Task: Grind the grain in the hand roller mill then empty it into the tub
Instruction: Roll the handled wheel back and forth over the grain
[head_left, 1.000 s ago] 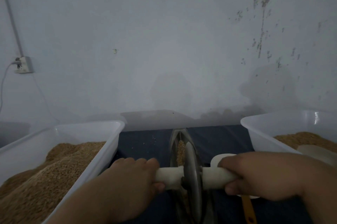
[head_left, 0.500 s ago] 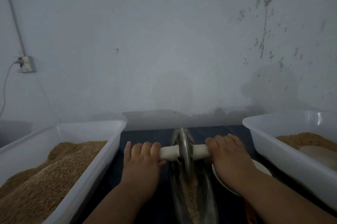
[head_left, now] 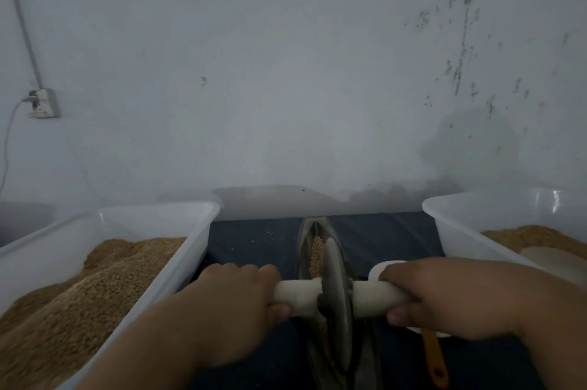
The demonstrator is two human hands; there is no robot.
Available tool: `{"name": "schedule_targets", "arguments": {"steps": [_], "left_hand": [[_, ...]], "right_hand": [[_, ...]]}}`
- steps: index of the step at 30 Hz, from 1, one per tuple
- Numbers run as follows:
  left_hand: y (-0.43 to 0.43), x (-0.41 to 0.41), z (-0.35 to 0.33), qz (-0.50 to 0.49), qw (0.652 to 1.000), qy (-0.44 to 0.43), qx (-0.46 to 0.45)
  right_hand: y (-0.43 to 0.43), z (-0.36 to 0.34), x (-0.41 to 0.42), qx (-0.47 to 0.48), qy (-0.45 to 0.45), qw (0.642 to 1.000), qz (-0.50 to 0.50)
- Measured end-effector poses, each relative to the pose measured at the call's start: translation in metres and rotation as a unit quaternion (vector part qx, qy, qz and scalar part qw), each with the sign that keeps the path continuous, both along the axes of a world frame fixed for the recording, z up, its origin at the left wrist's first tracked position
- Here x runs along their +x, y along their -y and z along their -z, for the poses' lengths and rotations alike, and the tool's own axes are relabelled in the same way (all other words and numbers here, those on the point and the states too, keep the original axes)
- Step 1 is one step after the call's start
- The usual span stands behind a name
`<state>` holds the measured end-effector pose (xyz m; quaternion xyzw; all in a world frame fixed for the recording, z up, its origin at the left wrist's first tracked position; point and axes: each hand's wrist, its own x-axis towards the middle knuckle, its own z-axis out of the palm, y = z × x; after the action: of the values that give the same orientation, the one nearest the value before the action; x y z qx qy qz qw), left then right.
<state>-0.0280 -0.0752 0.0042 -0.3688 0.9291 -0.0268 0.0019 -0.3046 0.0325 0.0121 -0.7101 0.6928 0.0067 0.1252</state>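
The hand roller mill is a metal disc wheel (head_left: 335, 288) on a white handle bar (head_left: 298, 294), running in a narrow metal trough (head_left: 309, 230) that holds grain (head_left: 316, 254). My left hand (head_left: 235, 300) grips the left end of the bar. My right hand (head_left: 444, 291) grips the right end. The wheel stands at the near part of the trough, close to me. A white tub (head_left: 460, 230) with ground grain sits at the right, and a white tub (head_left: 178, 230) heaped with brown grain sits at the left.
A white dish (head_left: 378, 272) with an orange-handled tool (head_left: 433, 358) lies under my right hand on the dark blue cloth (head_left: 254, 243). A pale scoop (head_left: 552, 262) lies in the right tub. The wall is close behind; a socket (head_left: 43, 103) with a cable is at the left.
Half a second ago the wheel was rolled far along the trough with my arms stretched out. Both hands have since pulled it back toward me.
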Motion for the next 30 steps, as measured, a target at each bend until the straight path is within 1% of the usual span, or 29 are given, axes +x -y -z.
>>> {"name": "schedule_targets", "arguments": {"steps": [2,4,6,8,10,12,15,18,20,22,23,24,26,28,30], "left_hand": [[0.007,-0.003,0.004,-0.005,1.0,-0.017,-0.002],[0.015,-0.009,0.012,-0.024,0.999,-0.025,-0.027],[0.026,-0.017,0.024,-0.059,0.995,-0.02,-0.073],[0.034,-0.026,0.035,-0.092,0.989,-0.03,-0.107],[0.041,-0.033,0.043,-0.111,0.985,-0.043,-0.122],[0.045,-0.037,0.047,-0.117,0.98,-0.049,-0.152],[0.042,-0.037,0.046,-0.107,0.978,-0.047,-0.176],[0.032,-0.028,0.035,-0.076,0.986,-0.019,-0.149],[0.023,-0.018,0.024,-0.045,0.992,-0.003,-0.114],[0.013,-0.008,0.014,-0.012,0.999,0.003,-0.05],[0.009,-0.004,0.009,-0.004,1.0,0.004,-0.012],[0.004,-0.001,0.004,0.001,1.0,0.007,0.014],[-0.002,0.002,-0.002,0.012,1.0,0.015,0.018],[-0.003,0.001,-0.002,0.024,1.0,0.021,0.0],[0.002,-0.001,0.002,0.023,1.0,0.013,0.003]], "right_hand": [[0.008,0.005,0.001,-0.019,-0.007,1.0,0.007],[0.022,0.016,0.0,-0.084,-0.047,0.995,0.004],[0.041,0.03,-0.001,-0.189,-0.125,0.974,0.005],[0.059,0.049,-0.003,-0.284,-0.165,0.944,0.029],[0.071,0.065,-0.004,-0.343,-0.171,0.923,0.046],[0.077,0.074,-0.007,-0.377,-0.162,0.91,0.054],[0.074,0.072,-0.009,-0.345,-0.166,0.922,0.052],[0.06,0.055,-0.007,-0.281,-0.146,0.948,0.021],[0.043,0.04,-0.005,-0.219,-0.111,0.969,-0.004],[0.025,0.023,-0.003,-0.123,-0.058,0.991,-0.006],[0.017,0.015,-0.002,-0.084,-0.042,0.996,-0.007],[0.009,0.009,0.0,-0.055,-0.037,0.998,-0.008],[-0.002,0.0,0.002,-0.02,-0.05,0.999,-0.008],[-0.005,-0.003,0.004,-0.006,-0.064,0.998,-0.007],[-0.001,0.001,0.004,-0.013,-0.061,0.998,-0.002]]}}
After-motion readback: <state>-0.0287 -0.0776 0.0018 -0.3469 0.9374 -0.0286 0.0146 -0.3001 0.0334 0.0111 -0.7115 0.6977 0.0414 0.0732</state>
